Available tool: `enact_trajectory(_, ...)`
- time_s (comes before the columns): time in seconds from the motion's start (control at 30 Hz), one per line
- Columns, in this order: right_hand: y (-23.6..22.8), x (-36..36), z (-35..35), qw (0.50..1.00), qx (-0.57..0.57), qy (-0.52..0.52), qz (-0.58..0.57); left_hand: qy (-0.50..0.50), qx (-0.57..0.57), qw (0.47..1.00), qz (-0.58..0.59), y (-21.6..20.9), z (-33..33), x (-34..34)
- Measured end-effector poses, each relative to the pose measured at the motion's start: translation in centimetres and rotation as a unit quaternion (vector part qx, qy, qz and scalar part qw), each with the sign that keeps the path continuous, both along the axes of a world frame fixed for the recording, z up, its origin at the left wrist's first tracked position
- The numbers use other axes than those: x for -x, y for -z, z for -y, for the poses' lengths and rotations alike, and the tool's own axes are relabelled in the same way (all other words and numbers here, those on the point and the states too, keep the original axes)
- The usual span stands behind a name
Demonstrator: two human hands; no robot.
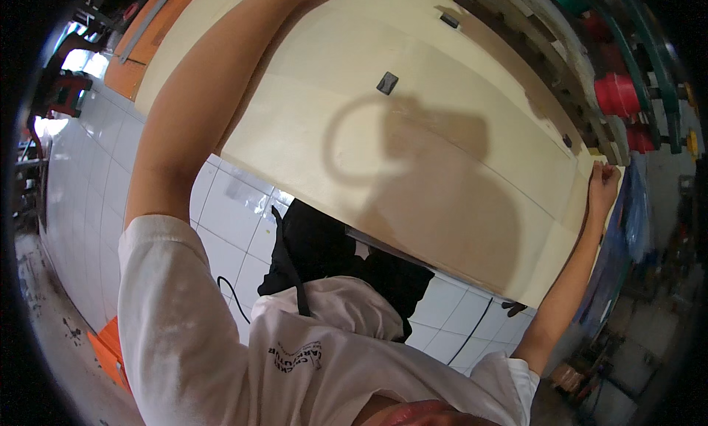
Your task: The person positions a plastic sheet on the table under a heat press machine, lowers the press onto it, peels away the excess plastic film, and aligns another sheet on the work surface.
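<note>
A large cream paper-like sheet [295, 131] covers the worktable in front of me, with faint crease lines across it. My left arm reaches over its left part toward the far side, and the hand lies beyond the upper edge of the picture. At the right end, my right hand [603, 178] is closed with bent fingers at the sheet's far right corner, apparently pinching its edge. Small dark blocks rest on the sheet: one block [387, 82] near the middle, a second block [448, 20] farther back, and a third [567, 140] near my right hand.
Behind the table's far edge stand green clamp-like bars with red parts [618, 94]. An orange wooden board [151, 28] lies at the far left. Bluish plastic [638, 212] hangs beyond the right end. White floor tiles [232, 205] and a black cable [472, 330] show below.
</note>
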State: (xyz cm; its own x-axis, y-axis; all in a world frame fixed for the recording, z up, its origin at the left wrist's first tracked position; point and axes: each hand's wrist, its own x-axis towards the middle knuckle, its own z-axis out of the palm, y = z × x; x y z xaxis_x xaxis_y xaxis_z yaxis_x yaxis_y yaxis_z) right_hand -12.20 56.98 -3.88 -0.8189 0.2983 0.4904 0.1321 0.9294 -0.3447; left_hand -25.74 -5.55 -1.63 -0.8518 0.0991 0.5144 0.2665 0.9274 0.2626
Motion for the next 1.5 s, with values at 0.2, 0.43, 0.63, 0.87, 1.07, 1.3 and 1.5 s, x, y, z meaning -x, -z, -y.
enact_trajectory(0.2, -1.2, -0.2, 0.1, 0.998, -0.01, -0.015, 0.064, -0.004, -0.001, 1.0, -0.005, 0.2, -0.2, 0.3)
enact_trajectory(0.43, -1.0, -0.4, 0.2, 0.999, -0.009, -0.017, 0.042, 0.008, -0.034, 0.998, -0.056, 0.7, -0.2, 0.7)
enact_trajectory(0.63, -1.5, -0.4, 0.1, 0.994, -0.056, 0.004, 0.092, -0.001, 0.025, 1.0, -0.003, -0.3, -0.5, 0.0)
enact_trajectory(0.87, -1.6, -0.6, 0.3, 0.995, -0.057, -0.002, 0.086, 0.003, 0.017, 1.0, 0.007, -0.3, -0.7, 0.0)
enact_trajectory(1.07, -1.7, -0.5, 0.5, 0.993, -0.073, 0.004, 0.095, -0.003, 0.02, 1.0, 0.009, -0.7, -0.5, -0.3)
enact_trajectory(1.3, -2.1, -0.8, 1.1, 0.992, -0.074, 0.009, 0.104, 0.005, 0.023, 1.0, 0.019, -0.8, -0.6, -0.5)
enact_trajectory(1.5, -2.1, -0.8, 1.4, 0.992, -0.074, -0.009, 0.104, 0.017, 0.029, 0.999, 0.016, -0.4, -0.2, -0.5)
